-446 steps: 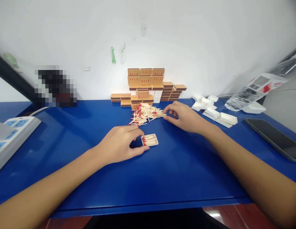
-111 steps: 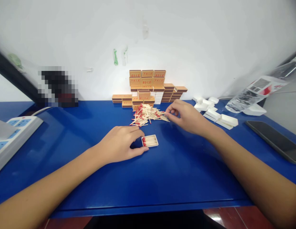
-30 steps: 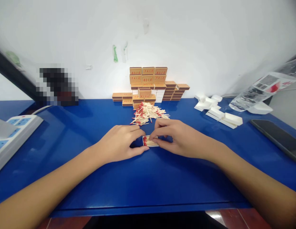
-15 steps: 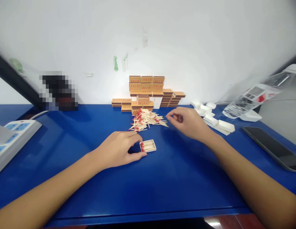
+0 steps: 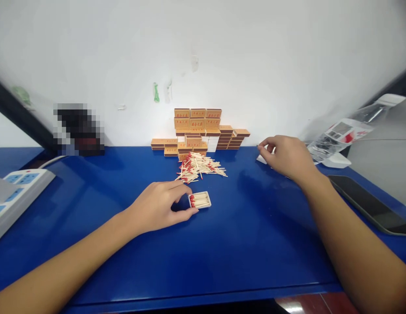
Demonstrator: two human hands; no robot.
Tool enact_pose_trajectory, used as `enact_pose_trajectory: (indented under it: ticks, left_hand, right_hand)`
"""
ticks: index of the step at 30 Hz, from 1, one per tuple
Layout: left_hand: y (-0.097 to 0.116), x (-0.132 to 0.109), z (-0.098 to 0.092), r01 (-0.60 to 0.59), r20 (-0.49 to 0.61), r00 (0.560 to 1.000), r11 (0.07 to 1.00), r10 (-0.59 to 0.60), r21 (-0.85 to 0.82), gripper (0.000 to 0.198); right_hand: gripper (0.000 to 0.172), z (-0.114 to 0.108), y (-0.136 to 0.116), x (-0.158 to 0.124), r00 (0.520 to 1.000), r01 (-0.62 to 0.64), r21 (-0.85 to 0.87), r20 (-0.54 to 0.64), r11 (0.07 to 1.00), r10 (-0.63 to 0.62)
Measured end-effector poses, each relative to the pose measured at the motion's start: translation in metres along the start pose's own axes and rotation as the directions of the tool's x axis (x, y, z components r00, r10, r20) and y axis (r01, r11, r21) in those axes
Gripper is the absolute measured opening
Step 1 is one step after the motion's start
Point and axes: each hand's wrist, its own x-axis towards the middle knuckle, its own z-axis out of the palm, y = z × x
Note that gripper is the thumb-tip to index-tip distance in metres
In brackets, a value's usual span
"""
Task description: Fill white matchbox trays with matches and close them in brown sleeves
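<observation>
My left hand [image 5: 162,205] grips the left end of a small white matchbox tray [image 5: 203,206] between thumb and fingers on the table. Inside the tray lies a row of matches [image 5: 200,200], red heads toward that hand. Beyond it spreads a loose heap of matches [image 5: 203,166]. My right hand [image 5: 284,157] is at the right, its thumb and index finger pinched together over white matchbox trays [image 5: 261,159] that it mostly hides. What sits between those fingertips is too small to make out.
Stacked matchboxes [image 5: 198,124] stand against the wall behind the heap. A plastic bottle [image 5: 343,131] leans at the right, near a phone [image 5: 369,205]. A power strip [image 5: 29,187] lies at the left on the blue table [image 5: 222,261].
My right hand has moved right, from beside the match heap to over the white trays. My left hand keeps its hold on the tray. The view has shifted slightly.
</observation>
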Motion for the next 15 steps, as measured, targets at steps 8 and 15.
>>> enact_pose_trajectory:
  ticks: [8, 15]
  left_hand:
    - [0.0, 0.0, 0.003, 0.007, 0.069, 0.998, 1.0, -0.008, 0.016, 0.028]
    - [0.002, 0.0, 0.001, -0.007, 0.066, 0.998, 0.999, 0.004, 0.031, 0.03]
  right_hand:
    - [0.019, 0.021, -0.004, 0.001, 0.991, 0.104, 0.232, 0.062, 0.967, -0.122]
    - [0.025, 0.043, -0.056, -0.01, 0.923, 0.258, 0.507, 0.122, 0.823, -0.364]
